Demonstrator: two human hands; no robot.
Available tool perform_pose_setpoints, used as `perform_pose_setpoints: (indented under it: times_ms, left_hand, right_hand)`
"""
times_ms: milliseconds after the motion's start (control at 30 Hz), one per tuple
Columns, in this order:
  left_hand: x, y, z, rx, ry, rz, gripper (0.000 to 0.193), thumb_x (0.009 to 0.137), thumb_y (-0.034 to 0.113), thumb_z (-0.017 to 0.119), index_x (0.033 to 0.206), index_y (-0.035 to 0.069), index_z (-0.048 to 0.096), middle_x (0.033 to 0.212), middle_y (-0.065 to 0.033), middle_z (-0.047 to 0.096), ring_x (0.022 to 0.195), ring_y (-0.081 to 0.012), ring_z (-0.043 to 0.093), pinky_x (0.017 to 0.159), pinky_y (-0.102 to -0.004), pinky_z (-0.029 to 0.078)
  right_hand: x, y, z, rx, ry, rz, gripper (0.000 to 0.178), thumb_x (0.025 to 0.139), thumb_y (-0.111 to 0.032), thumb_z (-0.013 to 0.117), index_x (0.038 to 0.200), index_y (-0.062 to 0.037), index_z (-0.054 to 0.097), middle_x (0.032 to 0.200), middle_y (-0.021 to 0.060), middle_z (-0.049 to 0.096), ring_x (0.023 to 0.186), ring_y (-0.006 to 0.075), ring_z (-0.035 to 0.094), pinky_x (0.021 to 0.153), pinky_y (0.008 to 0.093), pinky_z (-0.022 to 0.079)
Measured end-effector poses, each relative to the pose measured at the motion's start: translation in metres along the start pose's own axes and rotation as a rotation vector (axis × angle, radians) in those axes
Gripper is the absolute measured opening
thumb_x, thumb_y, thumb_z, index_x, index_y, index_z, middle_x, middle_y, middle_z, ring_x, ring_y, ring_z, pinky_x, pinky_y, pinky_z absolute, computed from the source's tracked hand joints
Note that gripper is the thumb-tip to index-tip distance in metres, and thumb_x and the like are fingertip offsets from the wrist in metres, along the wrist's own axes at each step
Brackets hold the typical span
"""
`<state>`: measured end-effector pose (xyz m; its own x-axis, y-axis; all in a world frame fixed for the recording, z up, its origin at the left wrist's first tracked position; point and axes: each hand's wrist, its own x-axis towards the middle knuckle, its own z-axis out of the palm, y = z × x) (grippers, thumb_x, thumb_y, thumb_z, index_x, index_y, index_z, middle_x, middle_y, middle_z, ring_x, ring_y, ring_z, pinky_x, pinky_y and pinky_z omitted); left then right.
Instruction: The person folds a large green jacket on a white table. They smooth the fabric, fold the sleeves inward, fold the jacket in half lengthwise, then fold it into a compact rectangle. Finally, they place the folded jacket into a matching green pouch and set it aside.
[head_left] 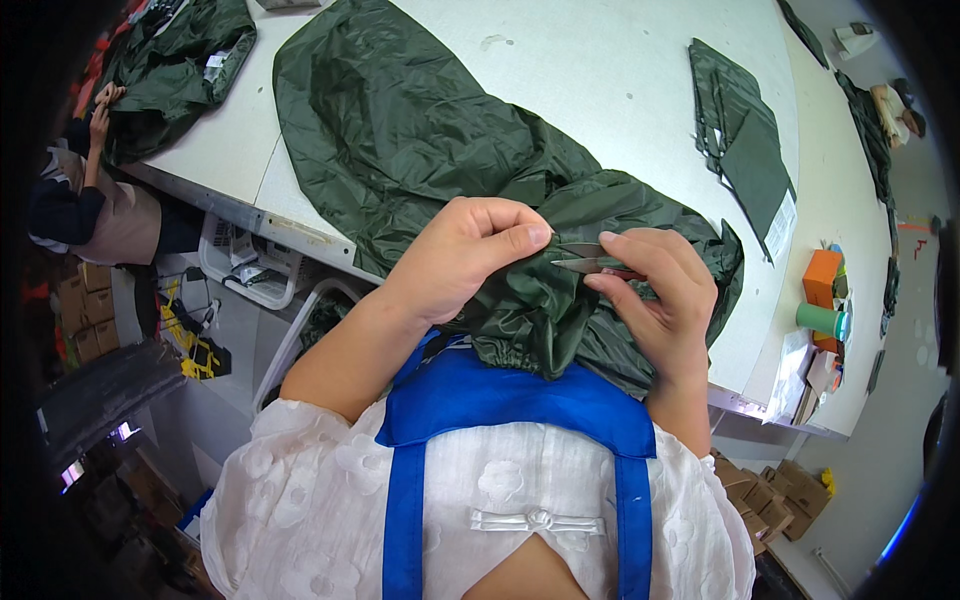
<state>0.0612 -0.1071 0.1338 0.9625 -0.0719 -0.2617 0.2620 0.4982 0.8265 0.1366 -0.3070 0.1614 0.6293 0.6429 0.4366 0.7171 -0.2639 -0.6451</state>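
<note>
Evidently, the left hand (455,258) pinches the dark green fabric (390,120) — likely to steady it beside the metal snips (590,263) gripped in the right hand (665,295) — while the surface (620,75) seemingly bears the bulk, draped over its near edge.

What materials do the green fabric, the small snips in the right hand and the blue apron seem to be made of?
Green fabric: probably thin synthetic, such as nylon or polyester; smooth sheen, crisp creases.
Snips: blades look like metal, perhaps steel; grey, slightly shiny.
Blue apron: seems woven cloth, fairly smooth, with soft folds; fibre cannot be told.
</note>
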Motion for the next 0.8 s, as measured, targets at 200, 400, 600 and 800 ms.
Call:
perform_pose_setpoints:
  times_ms: [200,400,600,800]
  left_hand:
    - [0.000,-0.005,-0.003,0.103,0.002,0.022,0.014,0.091,0.012,0.059,0.090,-0.001,0.065,0.085,-0.0016,0.065,0.078,-0.0060,0.056,0.073,-0.0213,0.046]
    - [0.001,0.001,-0.006,0.249,-0.302,0.006,0.045,0.074,0.008,0.074,0.113,-0.002,0.056,0.108,-0.0061,0.061,0.099,-0.0119,0.057,0.089,-0.0271,0.044]
    - [-0.005,-0.004,0.008,0.992,0.006,0.174,0.053,0.065,0.003,0.073,0.114,0.004,0.051,0.101,-0.0129,0.061,0.096,-0.0245,0.062,0.084,-0.0323,0.047]
    - [0.024,-0.014,0.000,0.873,0.594,0.628,0.037,0.069,-0.012,0.058,0.102,0.006,0.050,0.078,-0.0008,0.046,0.069,-0.0117,0.048,0.066,-0.0235,0.041]
  right_hand:
    - [-0.011,0.018,0.005,0.320,0.020,0.191,0.028,0.068,-0.008,0.079,0.092,-0.0033,0.065,0.085,0.0031,0.064,0.070,0.0115,0.060,0.060,0.0244,0.044]
    - [-0.012,0.038,0.015,0.679,-0.411,0.576,0.035,0.061,-0.015,0.084,0.086,-0.0063,0.061,0.077,-0.0052,0.052,0.064,0.0054,0.035,0.057,0.0206,0.029]
    - [-0.017,0.049,0.022,0.471,0.088,0.358,0.033,0.067,0.001,0.077,0.070,-0.0056,0.044,0.066,-0.0022,0.041,0.062,0.0074,0.041,0.056,0.0229,0.034]
    - [-0.009,0.004,0.034,0.453,-0.077,0.491,0.033,0.067,-0.007,0.078,0.077,-0.0064,0.046,0.067,0.0016,0.047,0.058,0.0074,0.044,0.053,0.0229,0.040]
